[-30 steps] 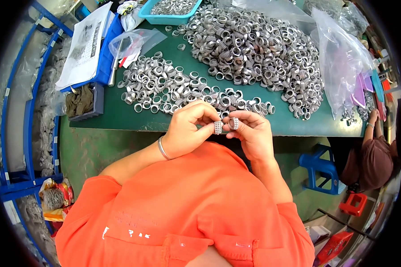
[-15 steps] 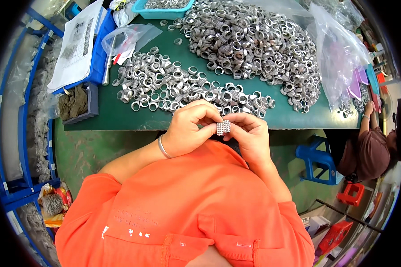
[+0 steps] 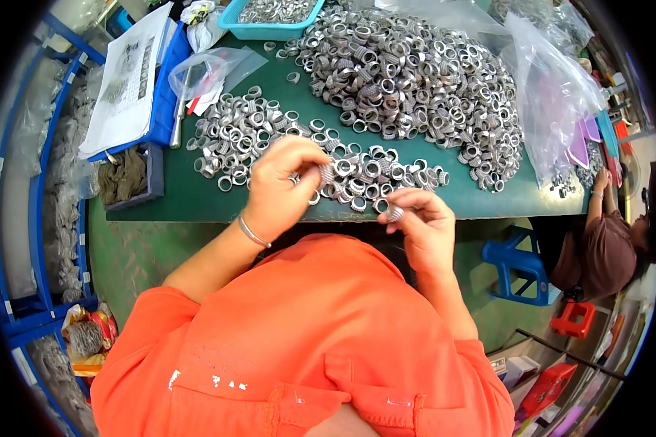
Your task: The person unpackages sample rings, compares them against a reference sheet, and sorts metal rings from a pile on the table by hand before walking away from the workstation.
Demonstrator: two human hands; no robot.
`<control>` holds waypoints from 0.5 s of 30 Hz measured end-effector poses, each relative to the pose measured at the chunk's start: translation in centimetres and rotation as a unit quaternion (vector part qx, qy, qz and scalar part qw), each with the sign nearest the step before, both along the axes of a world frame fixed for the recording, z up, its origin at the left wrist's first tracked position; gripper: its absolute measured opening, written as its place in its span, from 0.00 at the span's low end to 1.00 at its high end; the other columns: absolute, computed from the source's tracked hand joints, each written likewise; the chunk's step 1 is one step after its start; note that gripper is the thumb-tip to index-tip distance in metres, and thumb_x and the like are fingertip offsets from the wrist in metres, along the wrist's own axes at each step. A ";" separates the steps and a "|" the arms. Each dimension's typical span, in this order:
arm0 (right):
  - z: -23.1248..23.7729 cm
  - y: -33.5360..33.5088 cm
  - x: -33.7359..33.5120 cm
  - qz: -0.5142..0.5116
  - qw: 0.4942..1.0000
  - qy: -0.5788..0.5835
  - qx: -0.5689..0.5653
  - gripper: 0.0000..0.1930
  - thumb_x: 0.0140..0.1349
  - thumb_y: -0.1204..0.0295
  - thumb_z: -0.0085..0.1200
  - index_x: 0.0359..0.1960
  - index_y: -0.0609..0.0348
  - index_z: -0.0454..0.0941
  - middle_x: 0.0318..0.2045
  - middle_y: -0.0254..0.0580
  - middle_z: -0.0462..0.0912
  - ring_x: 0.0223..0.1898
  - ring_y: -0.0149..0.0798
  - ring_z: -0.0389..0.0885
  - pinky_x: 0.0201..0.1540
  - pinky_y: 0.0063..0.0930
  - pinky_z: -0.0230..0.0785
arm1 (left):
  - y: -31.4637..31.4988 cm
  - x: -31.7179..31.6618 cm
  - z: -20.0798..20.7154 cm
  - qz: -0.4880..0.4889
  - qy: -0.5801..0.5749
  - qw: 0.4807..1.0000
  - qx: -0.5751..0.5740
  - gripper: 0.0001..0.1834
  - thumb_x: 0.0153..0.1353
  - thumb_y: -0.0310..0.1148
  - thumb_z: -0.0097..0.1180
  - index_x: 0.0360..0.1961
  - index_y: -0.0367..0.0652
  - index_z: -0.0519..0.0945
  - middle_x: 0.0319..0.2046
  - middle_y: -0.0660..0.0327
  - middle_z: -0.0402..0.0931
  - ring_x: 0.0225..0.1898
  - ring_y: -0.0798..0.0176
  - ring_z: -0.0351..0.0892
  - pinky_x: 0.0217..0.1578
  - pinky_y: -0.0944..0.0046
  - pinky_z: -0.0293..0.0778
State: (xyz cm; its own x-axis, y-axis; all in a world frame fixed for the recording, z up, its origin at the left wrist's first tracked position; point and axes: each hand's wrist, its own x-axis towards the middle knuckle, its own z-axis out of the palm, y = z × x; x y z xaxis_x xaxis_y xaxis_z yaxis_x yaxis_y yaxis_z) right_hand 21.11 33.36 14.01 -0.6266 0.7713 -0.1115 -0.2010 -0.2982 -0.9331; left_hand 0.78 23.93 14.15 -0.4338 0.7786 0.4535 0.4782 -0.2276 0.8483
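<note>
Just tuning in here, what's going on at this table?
A person in an orange top is handling metal rings at a green table. The right hand holds one ring in its fingers near the front edge. The left hand is over the smaller pile, a ring at its fingertips; whether it is gripped is hard to tell. Behind lies a larger pile.

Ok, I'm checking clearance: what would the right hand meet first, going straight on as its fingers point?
The right hand, its held ring leading, would likely meet the smaller ring pile first, though its height is unclear.
</note>
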 end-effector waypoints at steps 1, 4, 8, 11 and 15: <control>-0.6 0.3 0.7 -0.034 0.998 0.039 0.033 0.06 0.56 0.87 0.50 0.33 0.66 0.76 0.34 0.42 0.80 0.33 0.34 0.82 0.33 0.21 0.74 | 0.3 -0.6 0.2 0.021 0.029 0.999 0.008 0.11 0.48 0.11 0.53 0.31 0.37 0.79 0.34 0.59 0.76 0.33 0.67 0.76 0.33 0.71 0.73; -1.6 0.7 1.9 -0.108 0.992 0.049 0.029 0.06 0.55 0.88 0.54 0.31 0.66 0.76 0.33 0.42 0.80 0.36 0.34 0.80 0.40 0.22 0.74 | 1.6 -1.4 0.4 0.020 0.166 0.986 -0.008 0.11 0.46 0.13 0.54 0.30 0.38 0.79 0.32 0.58 0.76 0.31 0.61 0.77 0.32 0.67 0.73; -2.2 1.2 2.9 -0.148 0.989 -0.018 -0.021 0.07 0.56 0.82 0.57 0.36 0.66 0.76 0.33 0.42 0.82 0.33 0.30 0.81 0.34 0.20 0.74 | 2.8 -1.9 -0.8 0.027 0.319 0.946 -0.057 0.08 0.46 0.16 0.56 0.29 0.38 0.80 0.30 0.55 0.77 0.34 0.51 0.77 0.37 0.58 0.72; -2.5 1.1 3.8 -0.165 0.986 -0.031 -0.023 0.06 0.58 0.80 0.57 0.37 0.65 0.76 0.34 0.41 0.83 0.32 0.29 0.81 0.30 0.18 0.72 | 3.2 -2.2 -1.1 -0.004 0.316 0.946 -0.078 0.09 0.48 0.16 0.53 0.31 0.36 0.80 0.31 0.54 0.77 0.35 0.50 0.76 0.38 0.57 0.72; -4.1 1.7 4.5 -0.194 0.981 -0.028 0.009 0.05 0.59 0.81 0.53 0.36 0.63 0.75 0.32 0.36 0.81 0.31 0.27 0.80 0.29 0.18 0.71 | 3.7 -2.2 -0.9 -0.030 0.280 0.953 -0.112 0.08 0.53 0.17 0.50 0.32 0.36 0.79 0.31 0.53 0.77 0.34 0.49 0.76 0.37 0.57 0.71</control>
